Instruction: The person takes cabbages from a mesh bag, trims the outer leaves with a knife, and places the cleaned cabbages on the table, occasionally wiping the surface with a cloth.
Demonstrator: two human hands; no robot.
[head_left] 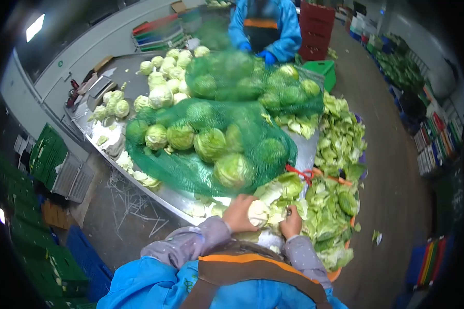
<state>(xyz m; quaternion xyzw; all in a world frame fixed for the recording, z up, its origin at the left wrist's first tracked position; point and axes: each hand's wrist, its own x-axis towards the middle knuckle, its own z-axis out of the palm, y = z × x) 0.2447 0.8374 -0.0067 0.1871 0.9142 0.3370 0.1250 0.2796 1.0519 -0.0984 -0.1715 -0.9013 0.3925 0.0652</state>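
Note:
My left hand is closed around the side of a small pale cabbage at the near edge of the metal table. Just right of it, my right hand is closed in a fist; a short dark handle end shows at its top, and any blade is hidden. Loose cabbage leaves lie around both hands. Beyond them rests a green net sack, with several cabbages in and on the mesh.
Trimmed cabbages are heaped at the far left of the table. Containers of leaves line its right side. Across the table stands a co-worker in blue, wearing blue gloves. Green crates are stacked at left.

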